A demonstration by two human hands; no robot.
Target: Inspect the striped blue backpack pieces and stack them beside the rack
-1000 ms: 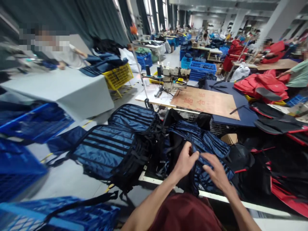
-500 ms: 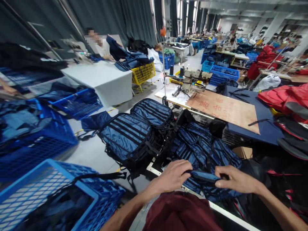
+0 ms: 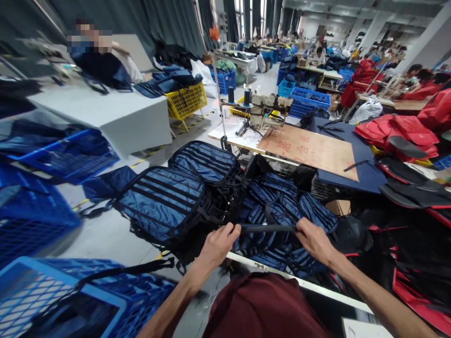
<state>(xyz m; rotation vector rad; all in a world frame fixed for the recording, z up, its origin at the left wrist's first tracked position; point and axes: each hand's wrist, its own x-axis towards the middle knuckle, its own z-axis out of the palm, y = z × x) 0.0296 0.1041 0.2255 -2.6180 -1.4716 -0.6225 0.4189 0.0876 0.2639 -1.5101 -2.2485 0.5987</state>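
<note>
My left hand (image 3: 219,243) and my right hand (image 3: 314,240) are both closed on a dark strip-like edge (image 3: 268,228), one at each end. It is pulled straight between them. Whether it is a loose strap or the bound edge of a bag cannot be made out. Beneath and behind it lies a heap of blue fabric bag pieces (image 3: 278,199) with black stripes. To the left of the heap, two blue backpacks (image 3: 160,199) rest with their black-striped fronts up, black straps hanging from their sides.
A blue plastic crate (image 3: 123,307) stands at the near left. Beyond the heap is a sewing machine (image 3: 269,107) with a wooden board (image 3: 310,150) beside it. Red and black bags (image 3: 416,183) fill the right. A person works behind a white table (image 3: 137,115) at the far left.
My hands have moved a little left and up and now stand farther apart, with the dark edge pulled straighter between them. The view has turned slightly right.
</note>
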